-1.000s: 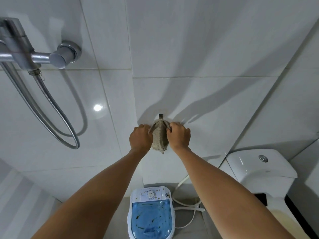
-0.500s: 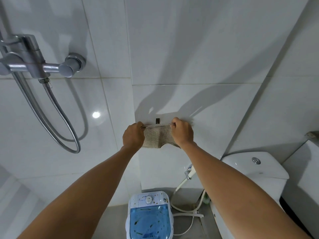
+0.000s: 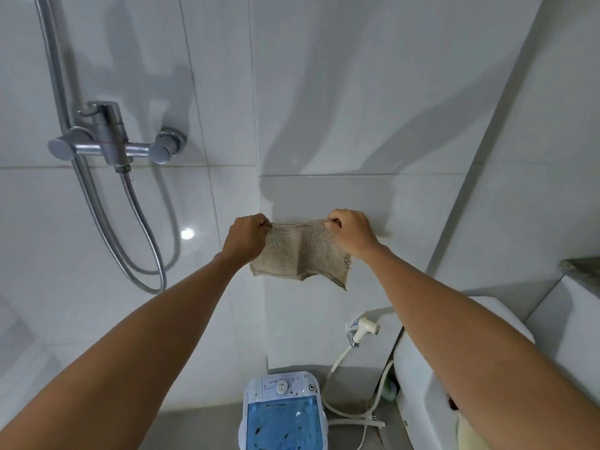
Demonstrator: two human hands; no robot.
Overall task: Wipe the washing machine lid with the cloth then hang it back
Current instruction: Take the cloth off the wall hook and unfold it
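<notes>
A beige mesh cloth [image 3: 300, 254] is stretched flat in front of the white tiled wall, held by its two top corners. My left hand [image 3: 245, 237] pinches the left corner and my right hand [image 3: 352, 233] pinches the right corner. The wall hook is hidden behind the cloth. Far below, on the floor, stands a small washing machine [image 3: 282, 414] with a blue see-through lid [image 3: 285, 427] speckled with dark dirt and a white control panel at its back.
A chrome shower mixer [image 3: 110, 147] with a metal hose [image 3: 143, 241] is on the left wall. A white toilet cistern [image 3: 422, 384] stands at the lower right, with a bidet sprayer [image 3: 363, 331] and white hoses beside the machine.
Both hands have lifted the cloth off the wall hook and pulled apart, spreading it from a bunched bundle into a flat sheet. The view has tilted upward.
</notes>
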